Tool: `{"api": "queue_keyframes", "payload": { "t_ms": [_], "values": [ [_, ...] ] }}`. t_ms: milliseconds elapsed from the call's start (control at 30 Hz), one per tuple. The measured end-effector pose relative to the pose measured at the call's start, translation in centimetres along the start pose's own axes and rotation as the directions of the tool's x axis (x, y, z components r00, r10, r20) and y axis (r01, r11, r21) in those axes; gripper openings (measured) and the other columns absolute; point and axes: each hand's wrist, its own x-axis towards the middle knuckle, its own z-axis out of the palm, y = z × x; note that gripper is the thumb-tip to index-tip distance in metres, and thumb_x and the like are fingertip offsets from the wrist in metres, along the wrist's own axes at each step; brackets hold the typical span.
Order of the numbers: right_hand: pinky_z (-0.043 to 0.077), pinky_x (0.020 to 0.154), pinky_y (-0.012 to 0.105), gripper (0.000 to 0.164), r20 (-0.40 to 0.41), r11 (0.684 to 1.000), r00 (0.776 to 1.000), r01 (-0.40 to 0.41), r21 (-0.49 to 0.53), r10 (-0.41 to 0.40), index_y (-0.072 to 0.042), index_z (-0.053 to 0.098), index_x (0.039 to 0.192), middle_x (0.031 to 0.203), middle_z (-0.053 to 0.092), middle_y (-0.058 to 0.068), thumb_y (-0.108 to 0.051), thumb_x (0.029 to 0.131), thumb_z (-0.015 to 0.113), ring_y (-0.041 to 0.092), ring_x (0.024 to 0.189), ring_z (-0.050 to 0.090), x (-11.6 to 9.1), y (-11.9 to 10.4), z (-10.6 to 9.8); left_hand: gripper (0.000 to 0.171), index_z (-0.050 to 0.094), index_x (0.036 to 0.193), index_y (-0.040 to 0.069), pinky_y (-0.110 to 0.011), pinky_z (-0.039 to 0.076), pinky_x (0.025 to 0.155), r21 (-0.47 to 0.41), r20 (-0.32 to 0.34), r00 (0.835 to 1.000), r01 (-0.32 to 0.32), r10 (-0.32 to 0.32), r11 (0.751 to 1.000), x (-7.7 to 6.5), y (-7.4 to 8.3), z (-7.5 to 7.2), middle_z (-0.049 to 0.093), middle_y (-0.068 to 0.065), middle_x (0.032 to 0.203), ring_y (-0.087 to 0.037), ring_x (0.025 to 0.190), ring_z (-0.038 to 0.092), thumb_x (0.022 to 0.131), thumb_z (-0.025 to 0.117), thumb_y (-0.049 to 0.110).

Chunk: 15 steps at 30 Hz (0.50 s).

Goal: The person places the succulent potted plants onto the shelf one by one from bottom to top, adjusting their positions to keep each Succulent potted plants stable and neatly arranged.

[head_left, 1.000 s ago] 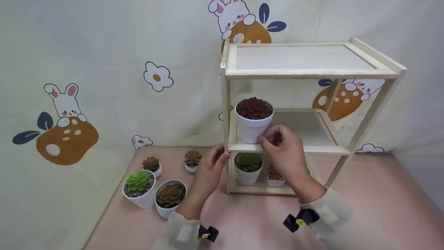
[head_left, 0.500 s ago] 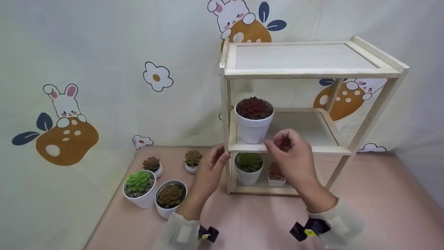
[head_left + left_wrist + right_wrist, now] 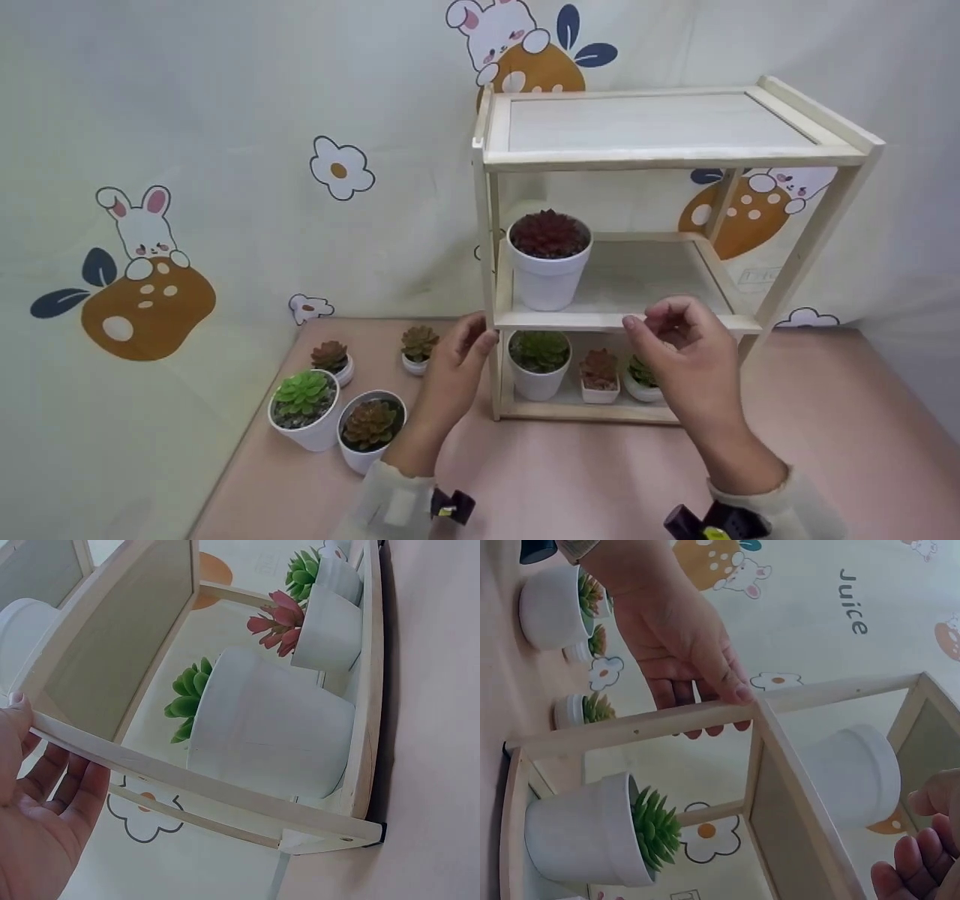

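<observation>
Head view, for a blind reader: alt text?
A person's left hand grips a pale wooden rack's post; the empty right hand hovers nearby. The middle shelf holds a dark red succulent in a round white pot; three potted succulents stand below, four more on the pink table.

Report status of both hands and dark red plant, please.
Left hand holding rack post. Right hand empty, off the pot. Dark red plant upright on middle shelf. No obstruction seen.
</observation>
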Motion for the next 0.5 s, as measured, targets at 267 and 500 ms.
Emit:
{"api": "queue_keyframes", "payload": {
  "t_ms": [267,500],
  "values": [
    [0.056,0.081,0.01,0.022,-0.104,1.0,0.995,-0.006,-0.011,0.004,0.002,0.066,0.106,0.095,0.065,0.0,-0.006,0.091,0.08,0.007,0.088,0.068,-0.4,1.5,-3.1,0.049,0.057,0.145,0.013,-0.049,0.048,0.114,0.011,-0.006,1.0,0.014,-0.014,1.0,-0.1,0.1,0.1,0.063,-0.01,0.14,-0.026,0.132,0.059,0.107,0.055,0.043],
    [0.057,0.078,0.011,0.022,-0.205,0.991,0.976,-0.056,0.119,0.079,0.002,0.066,0.106,0.095,0.067,0.001,0.003,0.088,0.079,0.006,0.088,0.07,0.2,3.0,-6.4,0.052,0.056,0.146,0.014,-0.049,0.047,0.115,0.008,0.0,1.0,0.022,-0.022,1.0,-0.1,0.1,0.1,0.062,-0.009,0.141,-0.026,0.134,0.058,0.106,0.055,0.047]
  ]
}}
